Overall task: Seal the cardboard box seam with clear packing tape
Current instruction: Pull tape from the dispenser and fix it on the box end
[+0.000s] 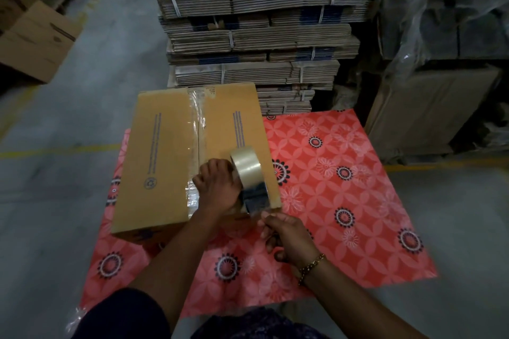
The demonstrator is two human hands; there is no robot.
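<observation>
The cardboard box [176, 162] lay flat on a red flowered mat [344, 187] on the floor, and clear tape already shone along the seam [197, 129] down its middle. The left hand [217, 187] was closed around the roll of clear tape [246, 166], holding it just over the near end of the box. The right hand [289, 237] pinched the loose strip of tape [254, 201] that came off the roll, pulling it tight toward the person. It looked like the seam was almost done, and the job now was to end the strip. The next move would likely need the strip cut or torn, then pressed down over the box edge so it sticks flat. No cutter could be seen. The mat sat on a grey floor [55, 201] with a yellow line. Behind the box stood a tall stack of flat cardboard bundles [253, 36], and more boxes sat at the sides.
</observation>
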